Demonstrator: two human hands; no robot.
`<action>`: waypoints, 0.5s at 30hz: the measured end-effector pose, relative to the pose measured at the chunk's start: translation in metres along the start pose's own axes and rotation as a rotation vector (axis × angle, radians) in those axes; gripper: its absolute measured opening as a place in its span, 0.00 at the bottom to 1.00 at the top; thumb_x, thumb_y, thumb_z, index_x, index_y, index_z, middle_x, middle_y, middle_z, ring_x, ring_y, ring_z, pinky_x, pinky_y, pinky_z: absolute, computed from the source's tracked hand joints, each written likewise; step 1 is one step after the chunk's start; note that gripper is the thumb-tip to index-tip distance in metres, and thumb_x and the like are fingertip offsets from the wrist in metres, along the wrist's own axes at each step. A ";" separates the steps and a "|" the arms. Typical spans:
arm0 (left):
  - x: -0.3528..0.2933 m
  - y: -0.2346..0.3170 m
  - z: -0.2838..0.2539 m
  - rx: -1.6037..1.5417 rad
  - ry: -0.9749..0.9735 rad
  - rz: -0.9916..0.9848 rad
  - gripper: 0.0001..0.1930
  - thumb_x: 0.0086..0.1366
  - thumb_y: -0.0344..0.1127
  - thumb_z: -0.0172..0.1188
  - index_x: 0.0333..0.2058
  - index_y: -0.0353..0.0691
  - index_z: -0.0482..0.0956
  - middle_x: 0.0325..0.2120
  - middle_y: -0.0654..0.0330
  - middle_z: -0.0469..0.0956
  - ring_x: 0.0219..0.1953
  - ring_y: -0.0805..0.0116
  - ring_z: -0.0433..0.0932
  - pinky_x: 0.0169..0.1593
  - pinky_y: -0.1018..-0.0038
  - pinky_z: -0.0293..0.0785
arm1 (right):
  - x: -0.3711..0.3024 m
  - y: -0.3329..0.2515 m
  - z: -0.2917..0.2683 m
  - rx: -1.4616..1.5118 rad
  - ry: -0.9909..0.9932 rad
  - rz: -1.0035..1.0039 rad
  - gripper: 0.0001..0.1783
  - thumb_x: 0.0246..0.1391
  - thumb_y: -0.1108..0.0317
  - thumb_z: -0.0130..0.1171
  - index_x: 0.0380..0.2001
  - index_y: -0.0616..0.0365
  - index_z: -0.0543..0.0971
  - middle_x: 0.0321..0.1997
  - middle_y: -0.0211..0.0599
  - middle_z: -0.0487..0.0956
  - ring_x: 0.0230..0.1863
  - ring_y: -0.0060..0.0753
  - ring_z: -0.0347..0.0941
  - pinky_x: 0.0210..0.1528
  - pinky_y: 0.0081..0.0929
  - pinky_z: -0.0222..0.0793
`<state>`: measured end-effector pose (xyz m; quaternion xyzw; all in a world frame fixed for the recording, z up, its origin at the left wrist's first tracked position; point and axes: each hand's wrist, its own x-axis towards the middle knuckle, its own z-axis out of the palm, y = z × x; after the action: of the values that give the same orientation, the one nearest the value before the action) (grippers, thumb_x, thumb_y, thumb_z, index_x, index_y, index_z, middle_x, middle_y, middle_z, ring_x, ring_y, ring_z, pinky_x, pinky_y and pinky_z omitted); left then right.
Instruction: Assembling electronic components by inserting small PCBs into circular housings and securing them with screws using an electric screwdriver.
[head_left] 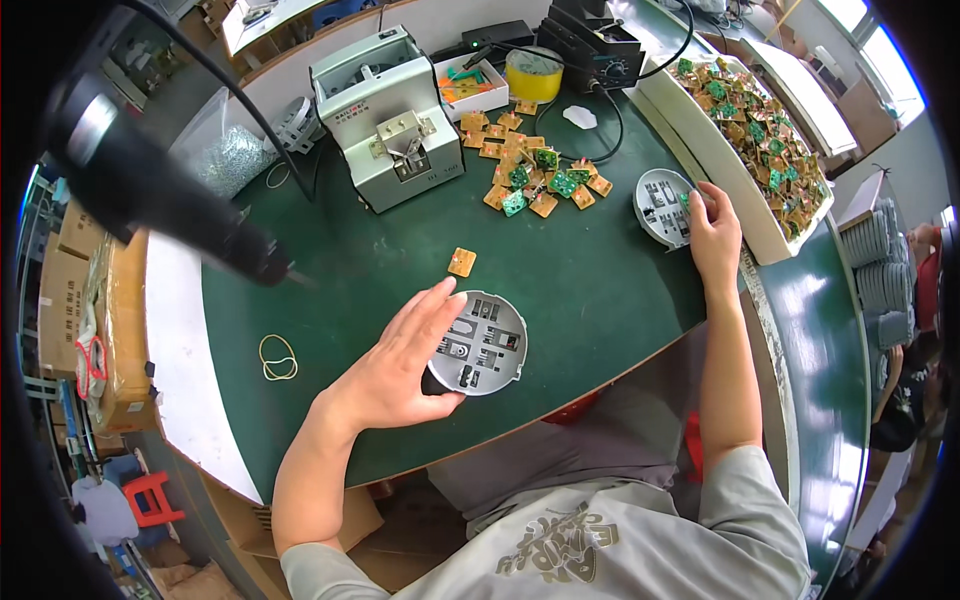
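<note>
My left hand (pixel 400 350) wraps round the left edge of a round grey plastic housing (pixel 497 362), its thumb at the near side and its fingers at the far side. Slots and small dark fittings show inside that housing. Just beyond my left fingertips lies a small tan circuit board (pixel 461 262). Over at the right, my right hand (pixel 714 228) grips the right edge of a second round grey housing (pixel 654 213). A bit of green shows beside my right fingers; what it belongs to is partly hidden.
A loose pile of tan and green circuit boards (pixel 540 170) lies at the back, beside a grey bench machine (pixel 400 140). More boards fill a long white bin (pixel 815 215) at the right. An electric screwdriver (pixel 190 190) hangs at the left, above a rubber band (pixel 278 358).
</note>
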<state>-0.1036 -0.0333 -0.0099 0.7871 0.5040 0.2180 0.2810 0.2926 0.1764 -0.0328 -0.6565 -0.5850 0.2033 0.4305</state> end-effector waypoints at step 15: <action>-0.011 0.016 0.005 -0.011 0.028 -0.031 0.59 0.51 0.53 0.79 0.73 0.36 0.54 0.71 0.44 0.57 0.70 0.46 0.63 0.72 0.55 0.60 | -0.072 -0.102 0.020 0.139 -0.175 -0.411 0.18 0.57 0.74 0.67 0.52 0.60 0.80 0.42 0.34 0.82 0.39 0.31 0.78 0.42 0.28 0.75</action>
<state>-0.0936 -0.0503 -0.0038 0.7745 0.5189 0.2273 0.2816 0.1999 0.1088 0.0215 -0.4721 -0.7262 0.2071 0.4548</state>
